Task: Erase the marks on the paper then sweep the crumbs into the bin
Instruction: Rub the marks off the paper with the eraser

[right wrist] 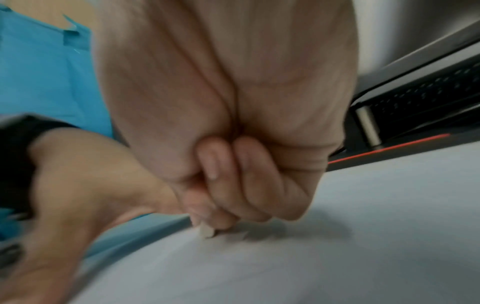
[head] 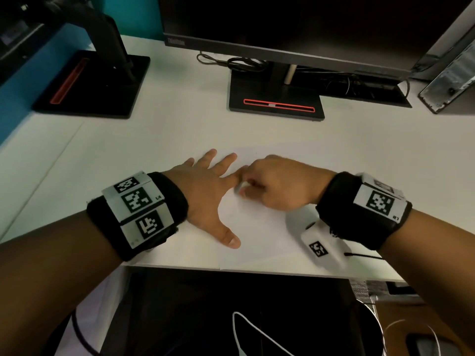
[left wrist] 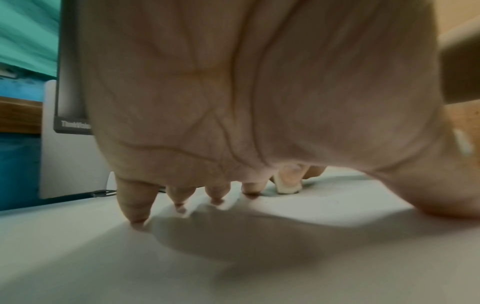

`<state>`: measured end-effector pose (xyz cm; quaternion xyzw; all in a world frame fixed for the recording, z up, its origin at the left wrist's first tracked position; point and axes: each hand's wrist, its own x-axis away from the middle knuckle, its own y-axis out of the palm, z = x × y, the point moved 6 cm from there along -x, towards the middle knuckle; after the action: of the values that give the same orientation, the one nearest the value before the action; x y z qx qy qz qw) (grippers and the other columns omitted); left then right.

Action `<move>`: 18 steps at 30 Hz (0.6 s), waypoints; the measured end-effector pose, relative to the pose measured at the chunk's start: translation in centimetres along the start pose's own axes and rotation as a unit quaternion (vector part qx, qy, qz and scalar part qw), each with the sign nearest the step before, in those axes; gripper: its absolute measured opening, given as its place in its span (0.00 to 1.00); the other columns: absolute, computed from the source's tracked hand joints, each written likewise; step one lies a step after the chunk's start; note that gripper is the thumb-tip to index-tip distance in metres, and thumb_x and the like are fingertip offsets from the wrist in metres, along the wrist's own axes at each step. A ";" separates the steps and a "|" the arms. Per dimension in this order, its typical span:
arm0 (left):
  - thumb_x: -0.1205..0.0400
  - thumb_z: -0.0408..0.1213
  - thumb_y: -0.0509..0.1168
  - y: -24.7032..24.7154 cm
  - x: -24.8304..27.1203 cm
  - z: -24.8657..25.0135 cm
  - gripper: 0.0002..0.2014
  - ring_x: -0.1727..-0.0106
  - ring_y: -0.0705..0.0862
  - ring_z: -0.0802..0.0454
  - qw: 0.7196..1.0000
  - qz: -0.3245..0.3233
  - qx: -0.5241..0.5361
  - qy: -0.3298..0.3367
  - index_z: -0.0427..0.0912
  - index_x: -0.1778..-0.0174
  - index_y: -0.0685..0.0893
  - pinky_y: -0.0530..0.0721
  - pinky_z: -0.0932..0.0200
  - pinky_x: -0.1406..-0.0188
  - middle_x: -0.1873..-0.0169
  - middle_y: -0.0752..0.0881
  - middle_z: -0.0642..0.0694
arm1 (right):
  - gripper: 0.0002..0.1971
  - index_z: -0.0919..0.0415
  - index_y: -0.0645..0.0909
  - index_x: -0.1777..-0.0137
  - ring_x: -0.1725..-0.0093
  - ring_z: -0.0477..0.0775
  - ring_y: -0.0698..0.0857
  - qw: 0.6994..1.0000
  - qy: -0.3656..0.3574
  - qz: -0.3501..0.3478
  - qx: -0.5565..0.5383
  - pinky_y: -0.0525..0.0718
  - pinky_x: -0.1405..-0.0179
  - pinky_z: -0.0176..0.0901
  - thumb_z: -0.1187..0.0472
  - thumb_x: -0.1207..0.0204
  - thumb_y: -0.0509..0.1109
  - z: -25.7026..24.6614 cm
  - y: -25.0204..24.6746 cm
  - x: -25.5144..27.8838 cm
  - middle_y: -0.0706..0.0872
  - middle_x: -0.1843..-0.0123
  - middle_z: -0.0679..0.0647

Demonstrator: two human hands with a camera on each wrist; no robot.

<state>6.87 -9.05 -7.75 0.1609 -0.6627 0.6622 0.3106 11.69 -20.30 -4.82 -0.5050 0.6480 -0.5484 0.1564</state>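
Right hand (head: 279, 185) clenched, fingers curled tight round small white eraser (right wrist: 207, 233), pinched between thumb and fingertips, only its lower end showing; eraser tip pressed down onto paper (head: 253, 228), approx at sheet's middle, just beside left index finger. Blurred in right wrist view, so exact grip on eraser hard to make out beyond that. Left hand (head: 208, 194) released and flat, fingers spread straight, palm down, pinning paper's left part to desk (head: 359, 140); fingertips (left wrist: 137, 223) touching surface in left wrist view, thumb stretched toward near edge. Same view also catches eraser (left wrist: 288, 188) past left fingers, standing on sheet under right fingers. Paper white on white desk, hard to tell apart; near edge lying approx along desk's front edge. Pencil marks very faint, barely readable near eraser; crumbs too small to tell. Bin not identifiable w/ certainty in any view. Both wrists w/ black bands carrying white tags of black-and-white square codes. Beyond hands: black monitor (head: 295, 24) w/ stand base (head: 276, 105) bearing red slot line, cables (head: 231, 61) coiled behind it. Second black stand base (head: 90, 86) w/ red slot at far left, arm rising from it. Grey computer case (head: 452, 70) at far right. Teal partition (head: 23, 104) along left side. Below desk's front edge, dark area w/ white cable (head: 257, 332) looping.
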 end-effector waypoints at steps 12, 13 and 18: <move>0.43 0.84 0.66 0.1 0.1 -0.1 0.70 0.16 0.24 0.45 1.000 -0.001 0.003 0.002 0.64 0.15 0.29 0.41 0.36 0.14 0.18 0.22 0.56 | 0.15 0.60 0.88 0.48 0.62 0.44 0.83 0.998 -0.049 -0.035 -0.026 0.81 0.58 0.38 0.53 0.13 0.62 -2.5 1.8 -0.1 0.87 0.61 0.48; 0.43 0.84 0.66 0.1 0.0 -0.1 0.71 0.16 0.24 0.44 1.000 0.002 0.004 0.005 0.65 0.17 0.26 0.41 0.37 0.14 0.18 0.22 0.56 | 0.14 0.60 0.88 0.48 0.63 0.43 0.82 0.996 -0.053 -0.052 -0.039 0.79 0.60 0.34 0.54 0.13 0.63 -3.0 2.1 0.2 0.86 0.61 0.46; 0.43 0.85 0.65 0.1 0.0 -0.2 0.69 0.16 0.24 0.46 1.000 0.002 -0.001 -0.001 0.63 0.13 0.35 0.41 0.38 0.14 0.18 0.22 0.57 | 0.17 0.59 0.87 0.46 0.56 0.52 0.85 1.000 0.007 -0.016 -0.009 0.84 0.50 0.50 0.49 0.14 0.60 -0.3 0.6 -0.5 0.88 0.54 0.53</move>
<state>6.84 -8.87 -7.84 0.1601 -0.6638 0.6623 0.3084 11.39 -19.80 -5.41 -0.5128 0.6457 -0.5484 0.1392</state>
